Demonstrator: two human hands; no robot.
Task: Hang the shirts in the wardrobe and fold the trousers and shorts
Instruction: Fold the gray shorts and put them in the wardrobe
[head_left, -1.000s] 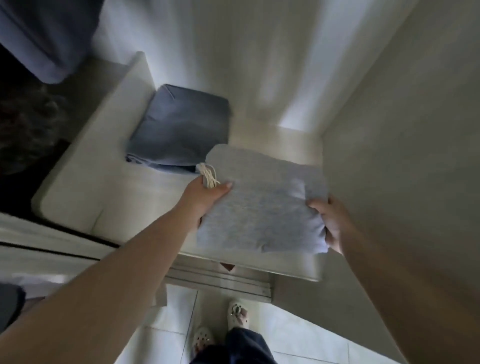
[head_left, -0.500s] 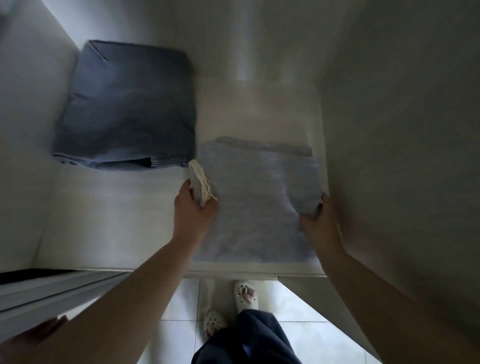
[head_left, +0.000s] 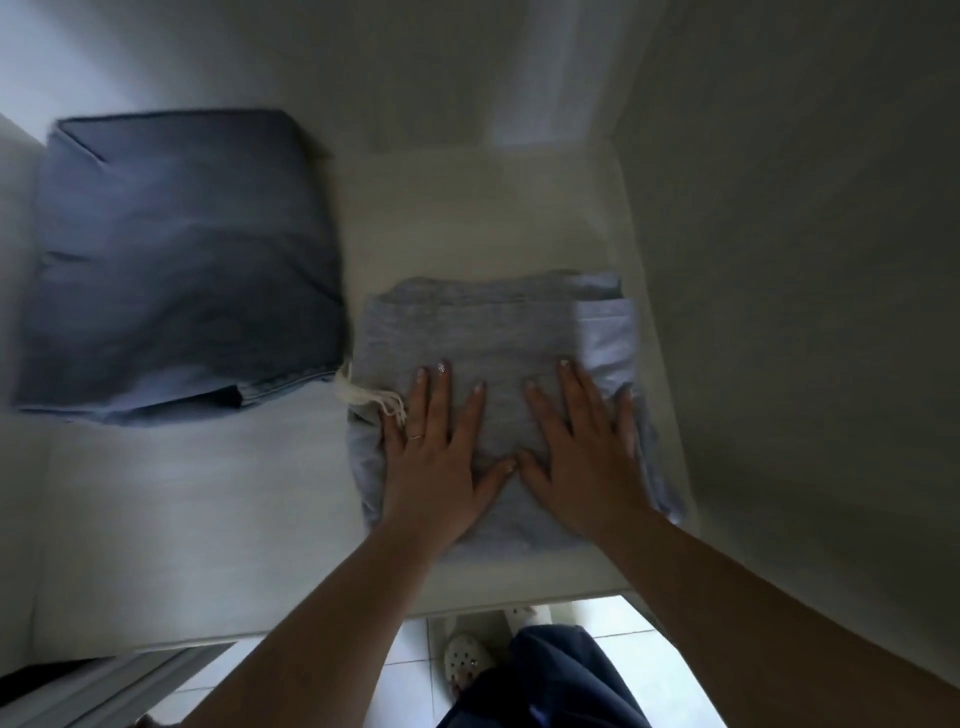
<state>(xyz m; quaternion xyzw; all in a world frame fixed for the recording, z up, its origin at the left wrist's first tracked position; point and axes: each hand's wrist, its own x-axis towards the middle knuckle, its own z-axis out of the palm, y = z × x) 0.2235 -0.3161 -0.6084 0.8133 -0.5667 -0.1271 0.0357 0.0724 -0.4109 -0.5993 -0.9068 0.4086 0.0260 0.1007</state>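
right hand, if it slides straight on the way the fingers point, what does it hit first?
The right hand lies flat on the folded grey shorts, fingers pointing toward the back. It would cross the shorts' far edge, then bare shelf, and probably meet the wardrobe's back wall first; depth is unclear.

We have only one view, from the camera worn on the person's head. It looks forward and steeply down into the wardrobe, onto the pale shelf (head_left: 218, 519), and it is near to it: both forearms enter from the bottom edge and reach into the middle of the picture. The wide lens bends the side wall (head_left: 805, 260) on the right. At the bottom edge, past the front of the shelf, we see the tiled floor (head_left: 410, 670) and the person's shoes (head_left: 465, 657), so the camera stands almost above them. There is no second view to share anything with.
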